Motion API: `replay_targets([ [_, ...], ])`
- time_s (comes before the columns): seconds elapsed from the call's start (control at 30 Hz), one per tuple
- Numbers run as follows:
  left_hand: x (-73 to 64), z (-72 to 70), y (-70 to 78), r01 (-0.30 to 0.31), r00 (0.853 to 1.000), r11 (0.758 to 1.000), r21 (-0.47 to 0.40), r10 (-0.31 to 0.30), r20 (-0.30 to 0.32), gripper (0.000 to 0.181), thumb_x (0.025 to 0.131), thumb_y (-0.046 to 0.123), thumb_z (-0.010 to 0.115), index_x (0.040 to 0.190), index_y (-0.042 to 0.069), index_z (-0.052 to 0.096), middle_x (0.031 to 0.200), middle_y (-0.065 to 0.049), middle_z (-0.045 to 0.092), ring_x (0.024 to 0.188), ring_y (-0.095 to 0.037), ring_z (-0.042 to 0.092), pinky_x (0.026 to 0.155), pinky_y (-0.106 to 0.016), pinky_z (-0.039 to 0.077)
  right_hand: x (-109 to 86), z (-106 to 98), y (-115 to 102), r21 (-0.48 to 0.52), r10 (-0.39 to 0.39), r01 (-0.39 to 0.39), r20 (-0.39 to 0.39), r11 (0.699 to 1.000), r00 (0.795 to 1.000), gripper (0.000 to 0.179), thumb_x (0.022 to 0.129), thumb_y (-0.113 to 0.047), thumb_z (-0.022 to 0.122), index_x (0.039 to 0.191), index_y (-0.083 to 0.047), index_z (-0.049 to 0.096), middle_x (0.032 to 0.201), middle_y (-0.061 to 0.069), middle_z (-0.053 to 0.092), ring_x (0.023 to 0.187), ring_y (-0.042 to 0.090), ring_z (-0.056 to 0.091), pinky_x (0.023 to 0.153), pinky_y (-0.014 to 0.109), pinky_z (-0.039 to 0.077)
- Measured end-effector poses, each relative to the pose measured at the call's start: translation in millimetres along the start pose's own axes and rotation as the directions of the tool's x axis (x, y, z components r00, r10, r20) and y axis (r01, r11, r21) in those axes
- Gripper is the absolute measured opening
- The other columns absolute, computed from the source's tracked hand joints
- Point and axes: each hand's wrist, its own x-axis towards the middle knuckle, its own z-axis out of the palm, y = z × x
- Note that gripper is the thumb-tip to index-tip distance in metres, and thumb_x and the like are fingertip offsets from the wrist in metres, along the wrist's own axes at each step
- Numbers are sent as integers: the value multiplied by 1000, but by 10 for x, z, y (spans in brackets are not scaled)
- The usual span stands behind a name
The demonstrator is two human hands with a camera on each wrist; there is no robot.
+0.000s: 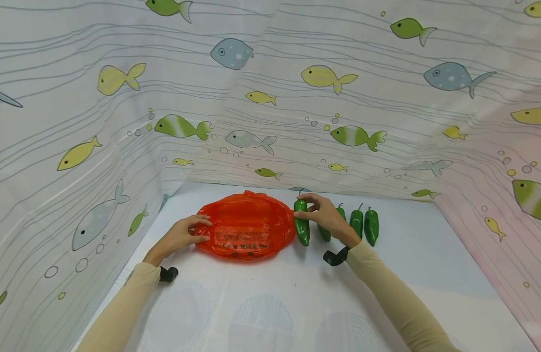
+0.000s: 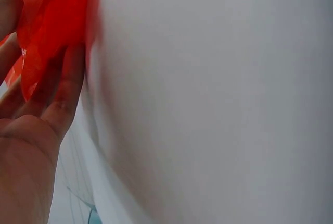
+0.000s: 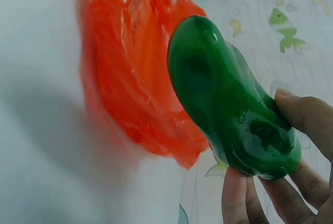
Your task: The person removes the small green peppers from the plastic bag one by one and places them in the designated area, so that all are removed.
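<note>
An orange-red plastic bag (image 1: 248, 220) with dark printing lies on the white table, its mouth spread wide. At its left edge my left hand (image 1: 184, 236) holds the thin film between thumb and fingers; the left wrist view shows the fingers (image 2: 67, 91) against the film. My right hand (image 1: 325, 215) pinches a glossy green chili pepper (image 1: 302, 224) near its stem end, just off the bag's right edge. In the right wrist view this pepper (image 3: 223, 94) is held up in front of the bag (image 3: 130, 73), tip toward the bag.
Several more green peppers (image 1: 371, 227) lie in a row to the right, one partly hidden behind my right hand. Fish-patterned sheeting (image 1: 270, 112) rises behind the table and along both sides. A black wrist device (image 1: 335, 256) sits at my right cuff.
</note>
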Motion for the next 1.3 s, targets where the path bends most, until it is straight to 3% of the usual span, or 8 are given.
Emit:
replay_targets([
  [0.23,4,3,0,3,1000,1000,15,-3,-1,42,88,17,83,127,8,70,150,-15,52,148,-42,33,110,-61,40,-74,-99,97,9,35,-35,-21,999,999,61,84,-45,85,137,-27,62,130,1,63,113,27,57,97,48,49],
  [0.5,15,9,-9,7,1000,1000,3,-7,-3,42,88,16,83,127,7,69,150,-14,53,148,-40,33,110,-58,41,-164,-238,167,-8,4,-4,-37,1000,999,63,87,-39,83,142,-19,59,132,7,62,117,32,56,94,47,52],
  [0.73,15,8,-10,2,1000,1000,6,-2,2,43,88,20,84,127,8,69,151,-14,52,148,-41,32,111,-60,40,-229,-381,261,11,53,-53,-37,999,998,67,85,-44,84,142,-22,58,143,2,56,122,31,52,99,48,45],
  [0.93,15,6,3,-3,1000,1000,9,3,-4,41,88,17,83,126,8,70,151,-14,52,148,-40,33,108,-58,43,-272,-471,345,-10,50,-51,-68,999,996,69,86,-44,83,145,-19,56,137,8,59,118,32,53,95,44,46],
  [1.3,3,10,-17,-10,1000,1000,7,10,-4,41,89,19,83,126,8,69,151,-14,52,148,-41,33,108,-58,43,-385,-635,448,10,50,-49,-101,999,994,68,87,-41,83,145,-16,56,145,9,56,117,33,53,97,54,49],
])
